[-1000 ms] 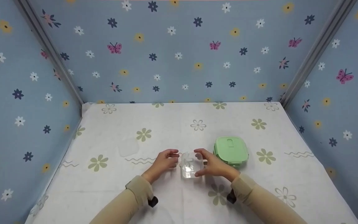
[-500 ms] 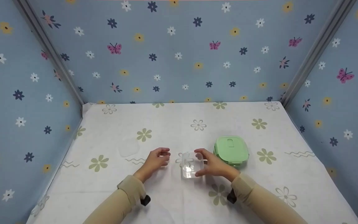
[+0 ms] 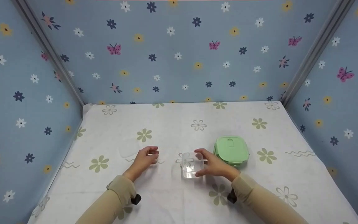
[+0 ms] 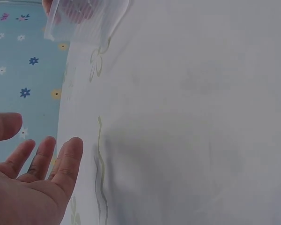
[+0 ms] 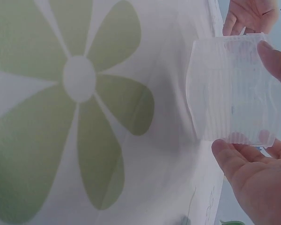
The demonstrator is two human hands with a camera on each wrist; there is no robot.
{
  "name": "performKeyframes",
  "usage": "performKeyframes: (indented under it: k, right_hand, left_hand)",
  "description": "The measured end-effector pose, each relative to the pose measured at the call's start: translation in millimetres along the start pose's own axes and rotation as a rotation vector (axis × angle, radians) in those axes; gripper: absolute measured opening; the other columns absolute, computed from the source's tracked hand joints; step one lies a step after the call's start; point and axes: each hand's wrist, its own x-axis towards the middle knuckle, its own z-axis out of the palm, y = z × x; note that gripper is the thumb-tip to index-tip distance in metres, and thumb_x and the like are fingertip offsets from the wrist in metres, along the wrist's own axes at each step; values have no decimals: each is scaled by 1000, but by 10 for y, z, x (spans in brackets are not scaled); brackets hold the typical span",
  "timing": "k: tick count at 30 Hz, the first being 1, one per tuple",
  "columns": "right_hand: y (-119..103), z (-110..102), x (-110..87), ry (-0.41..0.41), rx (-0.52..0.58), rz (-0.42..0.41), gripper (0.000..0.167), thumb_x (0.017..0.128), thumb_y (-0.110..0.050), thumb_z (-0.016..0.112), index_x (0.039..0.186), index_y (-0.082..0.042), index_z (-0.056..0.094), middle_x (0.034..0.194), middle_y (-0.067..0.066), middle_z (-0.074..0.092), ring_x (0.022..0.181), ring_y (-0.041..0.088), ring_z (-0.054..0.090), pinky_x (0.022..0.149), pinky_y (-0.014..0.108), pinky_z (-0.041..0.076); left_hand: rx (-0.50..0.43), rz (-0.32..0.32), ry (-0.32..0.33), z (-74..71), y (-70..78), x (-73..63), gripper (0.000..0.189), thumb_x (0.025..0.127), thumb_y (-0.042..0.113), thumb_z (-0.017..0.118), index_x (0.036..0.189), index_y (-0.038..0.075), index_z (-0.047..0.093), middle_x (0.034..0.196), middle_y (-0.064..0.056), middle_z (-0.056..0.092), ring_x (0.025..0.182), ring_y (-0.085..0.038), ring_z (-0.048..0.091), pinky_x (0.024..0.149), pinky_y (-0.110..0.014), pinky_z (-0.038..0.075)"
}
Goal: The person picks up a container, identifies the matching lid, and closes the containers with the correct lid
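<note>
A clear, box-shaped plastic container [image 3: 188, 169] with ribbed walls sits on the white cloth near the middle front. My right hand [image 3: 213, 165] grips it from the right, thumb on one side wall and fingers on the opposite one, as the right wrist view shows on the container [image 5: 232, 96]. Some distance to the left, my left hand [image 3: 142, 161] hovers over the cloth with fingers relaxed and nothing in them. In the left wrist view its palm [image 4: 35, 187] is bare. Just beyond the left hand lies a thin, rounded-square translucent piece, lid-like [image 3: 127, 147], faint against the cloth.
A green lidded lunch box [image 3: 231, 150] with side clips stands right behind the right hand. The table is covered by a white flower-print cloth [image 3: 179, 115]. Blue patterned walls [image 3: 179, 71] rise at the back and both sides.
My left hand has moved away from the container, to the left, towards the translucent piece. The right hand and the container have stayed where they were.
</note>
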Motion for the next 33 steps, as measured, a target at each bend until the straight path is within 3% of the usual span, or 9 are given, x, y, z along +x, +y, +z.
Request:
performKeyframes:
  k: [5, 14, 19, 25, 33]
  right_hand:
    - [9, -1, 7, -5, -3, -6, 100, 78, -15, 98, 160, -3, 43, 159, 25, 54, 149, 46, 51, 125, 58, 43]
    - [24, -5, 8, -23, 31, -29, 100, 79, -12, 97, 160, 0, 41, 160, 29, 49, 149, 49, 49, 124, 59, 43]
    - [13, -7, 0, -21, 32, -16, 101, 78, -12, 97, 161, -2, 41, 162, 28, 49, 151, 49, 48, 125, 60, 42]
    - [4, -11, -6, -21, 34, -17, 101, 78, -13, 98, 161, -2, 41, 162, 29, 48, 151, 49, 48, 125, 60, 41]
    - [11, -14, -9, -24, 26, -9, 101, 78, -15, 98, 161, -4, 41, 163, 27, 48, 152, 48, 47, 125, 60, 41]
  left_hand:
    - [12, 3, 11, -113, -11, 6, 40, 106, 6, 60, 142, -10, 59, 136, -28, 65, 118, -28, 66, 91, -37, 63]
    - [80, 1, 38, -323, -32, 56, 43, 107, 7, 59, 146, -9, 56, 141, -30, 62, 126, -34, 65, 99, -41, 61]
    - [136, 50, 61, -437, -56, 80, 46, 105, 7, 63, 148, -8, 55, 144, -30, 62, 127, -37, 65, 102, -41, 59]
    - [202, 125, 98, -579, -121, 110, 52, 102, 8, 72, 148, -8, 54, 145, -31, 61, 132, -44, 63, 115, -54, 52]
    - [259, 127, 121, -753, -184, 166, 63, 99, 14, 79, 152, -6, 50, 151, -29, 57, 140, -45, 56, 118, -57, 48]
